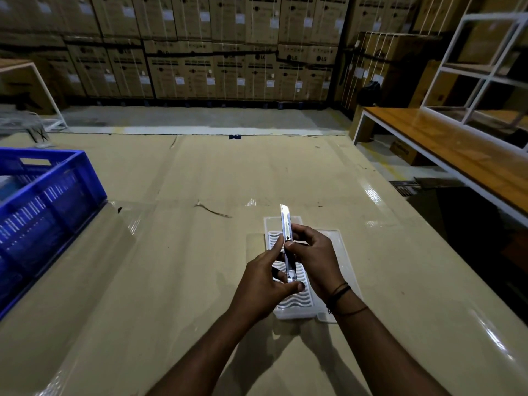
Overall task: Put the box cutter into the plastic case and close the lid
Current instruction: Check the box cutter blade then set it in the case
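Both hands hold the box cutter (287, 241) in the air above the plastic case (294, 298), near the front middle of the desk (171, 252). The cutter stands roughly upright, its blade end pointing away from the person, past the far edge of the case.

Left hand (264, 284): grip closed on the lower end of the cutter, thumb pressed at its base.

Right hand (313, 258): grip closed on the middle of the cutter body, fingertips wrapped round it from the right. Dark thread bands sit on the right wrist.

The case lies open on the desk directly beneath the hands; its white ribbed tray shows between the fingers. The clear lid (338, 244) lies flat to the right.

A blue crate (43, 195) stands at the left edge of the desk, well apart from the case. Stacked cardboard boxes (200, 52) line the far wall.
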Demonstrator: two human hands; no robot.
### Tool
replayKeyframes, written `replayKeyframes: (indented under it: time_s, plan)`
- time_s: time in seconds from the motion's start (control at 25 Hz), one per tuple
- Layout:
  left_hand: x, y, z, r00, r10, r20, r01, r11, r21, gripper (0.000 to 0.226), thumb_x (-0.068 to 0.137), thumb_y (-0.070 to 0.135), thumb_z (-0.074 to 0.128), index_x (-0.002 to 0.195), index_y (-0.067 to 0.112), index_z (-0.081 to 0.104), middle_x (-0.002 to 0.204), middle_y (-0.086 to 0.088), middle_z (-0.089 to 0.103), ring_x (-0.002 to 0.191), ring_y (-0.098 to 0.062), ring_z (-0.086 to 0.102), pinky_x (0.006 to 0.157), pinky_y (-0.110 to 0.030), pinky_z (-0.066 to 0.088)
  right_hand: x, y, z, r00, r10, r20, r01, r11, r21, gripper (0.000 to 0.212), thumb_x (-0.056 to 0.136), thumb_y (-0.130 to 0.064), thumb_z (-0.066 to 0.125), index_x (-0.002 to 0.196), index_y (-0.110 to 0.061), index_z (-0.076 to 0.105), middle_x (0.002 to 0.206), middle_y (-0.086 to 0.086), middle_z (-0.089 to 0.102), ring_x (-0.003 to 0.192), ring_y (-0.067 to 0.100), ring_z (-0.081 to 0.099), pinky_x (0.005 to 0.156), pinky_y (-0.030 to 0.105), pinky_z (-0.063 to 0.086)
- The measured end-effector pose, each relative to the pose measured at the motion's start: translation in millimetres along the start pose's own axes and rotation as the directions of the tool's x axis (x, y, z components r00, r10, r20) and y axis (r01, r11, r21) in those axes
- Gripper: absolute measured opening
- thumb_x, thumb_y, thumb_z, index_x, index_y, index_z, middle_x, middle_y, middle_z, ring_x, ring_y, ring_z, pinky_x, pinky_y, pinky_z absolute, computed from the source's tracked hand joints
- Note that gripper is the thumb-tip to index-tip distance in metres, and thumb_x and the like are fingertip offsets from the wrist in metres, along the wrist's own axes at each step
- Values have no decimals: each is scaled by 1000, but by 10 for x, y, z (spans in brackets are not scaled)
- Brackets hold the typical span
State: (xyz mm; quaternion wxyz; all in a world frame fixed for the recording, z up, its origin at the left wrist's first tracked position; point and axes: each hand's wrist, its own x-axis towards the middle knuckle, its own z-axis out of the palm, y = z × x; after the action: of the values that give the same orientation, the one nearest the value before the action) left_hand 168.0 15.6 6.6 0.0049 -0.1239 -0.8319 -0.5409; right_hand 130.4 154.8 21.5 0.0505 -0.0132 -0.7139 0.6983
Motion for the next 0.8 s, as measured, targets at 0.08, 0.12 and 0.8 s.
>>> replayKeyframes:
  time_s: [0.08,0.12,0.8]
  plan:
    - [-6,6,-7,1000,-1,-3,1,1000,3,106,71,21,91,156,36,30,121,8,64,74,-9,68,72,-23,61,-18,-9,0,1000,-2,8,2,1000,-6,44,79,3,62,103,-31,76,102,0,77,96,28,74,81,44,62]
    - [-6,7,-12,1000,-3,-5,3,1000,3,106,71,22,91,156,36,30,121,8,65,76,-10,69,74,-25,62,-30,-19,-1,1000,-5,12,5,1000,-6,45,81,5,61,105,-30,75,103,0,76,95,27,74,74,37,62]
    - [12,0,-21,1000,7,-19,-8,999,-49,101,69,16,91,139,56,31,112,11,68,67,-3,65,75,-30,61,-171,4,-29,998,26,56,-27,1000,11,56,80,11,59,126,-20,67,116,4,72,81,22,74,52,24,48]
